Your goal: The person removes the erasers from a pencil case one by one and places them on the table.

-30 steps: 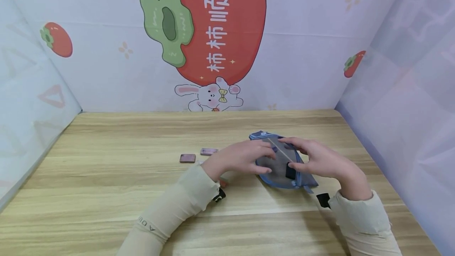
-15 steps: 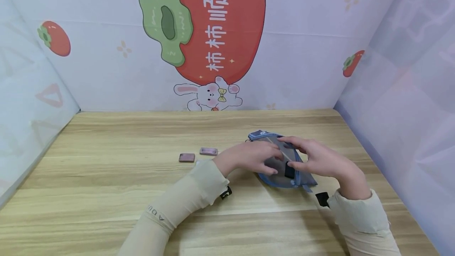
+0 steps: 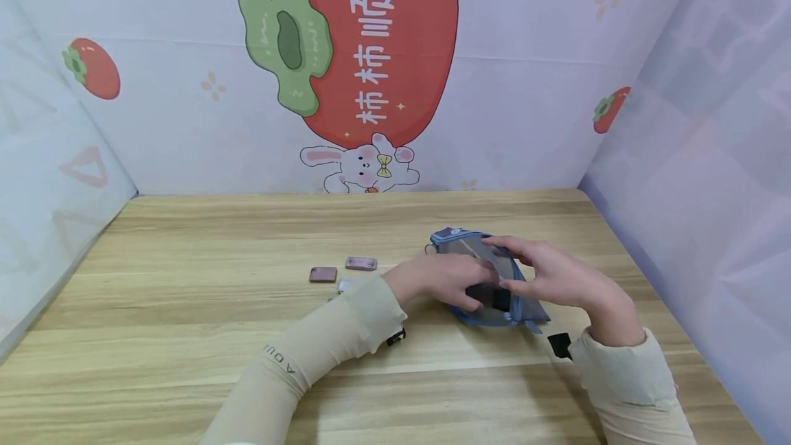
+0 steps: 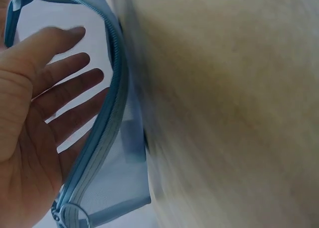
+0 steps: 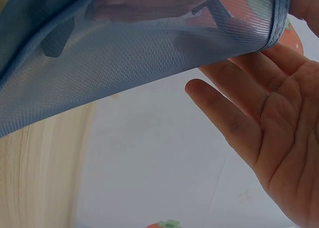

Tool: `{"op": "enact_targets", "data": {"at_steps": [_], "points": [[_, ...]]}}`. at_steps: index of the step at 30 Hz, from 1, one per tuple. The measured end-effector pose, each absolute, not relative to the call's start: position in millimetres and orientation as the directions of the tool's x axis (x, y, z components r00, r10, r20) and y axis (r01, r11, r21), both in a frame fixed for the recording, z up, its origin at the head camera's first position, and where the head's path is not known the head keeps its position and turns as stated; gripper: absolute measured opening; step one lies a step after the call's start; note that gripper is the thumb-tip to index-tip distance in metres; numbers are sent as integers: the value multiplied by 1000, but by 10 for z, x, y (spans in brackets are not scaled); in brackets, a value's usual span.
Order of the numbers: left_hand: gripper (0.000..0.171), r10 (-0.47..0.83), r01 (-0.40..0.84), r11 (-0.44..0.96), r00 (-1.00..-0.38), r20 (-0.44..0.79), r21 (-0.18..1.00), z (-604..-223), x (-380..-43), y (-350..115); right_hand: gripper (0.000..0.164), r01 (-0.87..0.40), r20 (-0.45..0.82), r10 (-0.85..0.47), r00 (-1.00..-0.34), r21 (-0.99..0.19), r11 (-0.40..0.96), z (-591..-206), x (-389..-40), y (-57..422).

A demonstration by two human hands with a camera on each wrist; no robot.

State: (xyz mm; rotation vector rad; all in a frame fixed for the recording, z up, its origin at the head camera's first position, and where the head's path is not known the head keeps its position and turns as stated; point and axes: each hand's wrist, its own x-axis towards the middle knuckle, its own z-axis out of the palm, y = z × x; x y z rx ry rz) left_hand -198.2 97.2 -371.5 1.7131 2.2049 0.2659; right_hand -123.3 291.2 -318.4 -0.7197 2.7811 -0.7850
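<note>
A blue-grey mesh zip pouch [image 3: 536,311] stands on the wooden table, right of centre. My left hand [image 3: 448,277] reaches into its mouth. In the left wrist view, the left hand's fingers [image 4: 75,91] are spread and fairly straight beside the zip [image 4: 115,54], with nothing visible between them. The right hand [image 3: 559,277] holds the pouch's rim from the right; in the right wrist view, some of its fingers [image 5: 239,83] pass behind the mesh, while the little finger stays apart. A dark rectangular piece [image 3: 502,299] shows at the pouch; whether inside or outside, I cannot tell.
Two small flat pinkish pieces, one nearer [image 3: 323,274] and one farther [image 3: 361,264], lie left of the pouch. A small whitish piece [image 3: 344,285] is partly hidden by the left sleeve. Printed walls [image 3: 525,122] enclose the table [image 3: 185,280].
My left hand has moved right, deeper into the pouch's mouth. The right hand keeps its place at the rim. More of the whitish piece shows beside the left sleeve.
</note>
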Motion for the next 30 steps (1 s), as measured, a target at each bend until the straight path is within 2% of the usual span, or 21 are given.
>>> {"op": "enact_targets", "data": {"at_steps": [6, 17, 23, 30], "points": [[54, 964, 907, 251, -201, -175, 338, -3745, -1961, 1030, 63, -405, -23, -491, -871, -533, 743, -3178, -1230, 2913], [54, 958, 890, 270, -208, -199, 367, -3736, -1966, 1092, 64, -397, -28, -483, -875, -530, 749, -3184, -1236, 2926], [52, 954, 896, 278, -216, -208, 345, -3748, -1959, 1090, 64, -394, -28, -481, -876, -532, 749, -3188, -1246, 2926], [47, 967, 931, 223, -173, -188, 289, -3749, -1955, 1072, 63, -410, -12, -483, -876, -509, 757, -3194, -1233, 2930]]}}
